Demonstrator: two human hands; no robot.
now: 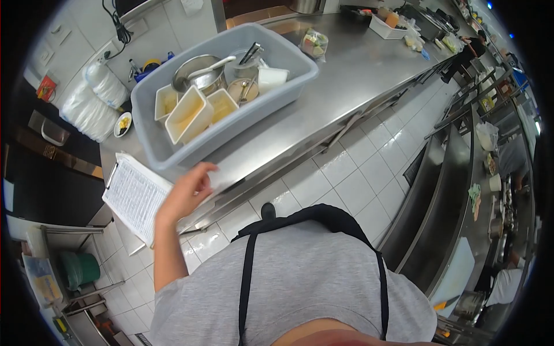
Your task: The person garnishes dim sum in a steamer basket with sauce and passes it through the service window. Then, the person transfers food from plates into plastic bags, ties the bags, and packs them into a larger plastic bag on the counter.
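Observation:
My left hand (189,190) hovers over the steel counter's front edge, fingers bent and apart, with nothing seen in them. Just to its left lies a clipboard with a printed sheet (135,196). Beyond the hand stands a large grey tub (231,135) holding white rectangular containers (187,118) with yellowish residue, a metal pot (202,72) with a white-handled utensil across it, a clear container (245,68) and a white cup (272,78). My right hand does not show.
Wrapped white stacks (92,106) and a small dish (123,124) sit left of the tub. A bagged item (314,44) and a white basket (388,27) are farther along the steel counter (340,75). Another person (470,52) stands far back; a green bin (81,270) is lower left.

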